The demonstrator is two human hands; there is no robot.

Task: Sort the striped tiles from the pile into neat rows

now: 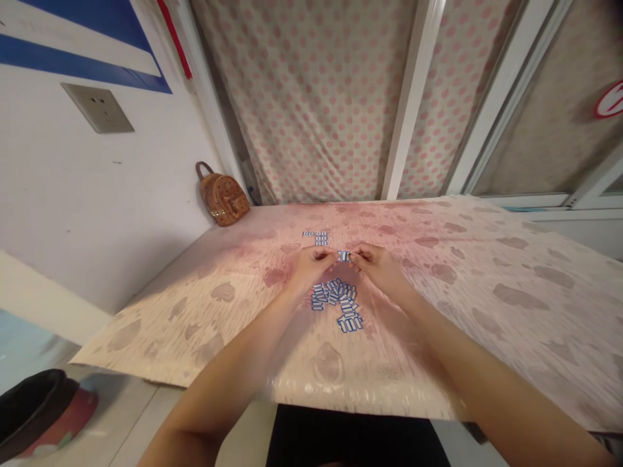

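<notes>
Over the middle of the table, my left hand [315, 264] and my right hand [374, 261] face each other with thumbs and fingers pinched. Between their fingertips is a short row of small blue-and-white tiles [345, 256], gripped from both ends. Just beyond my left hand, more such tiles lie in a neat block [321, 238] with a short row stretching left from it. On the near side of my hands, a loose curved heap of the same tiles [348, 301] is spread on the cloth. Any markings on the tiles are too small to read.
A patterned pinkish cloth [452, 331] covers the table. At its far left corner a small brown backpack [224, 198] leans against the wall. Dotted curtains [316, 97] hang behind the far edge. A dark-lined bin [53, 415] stands on the floor at lower left.
</notes>
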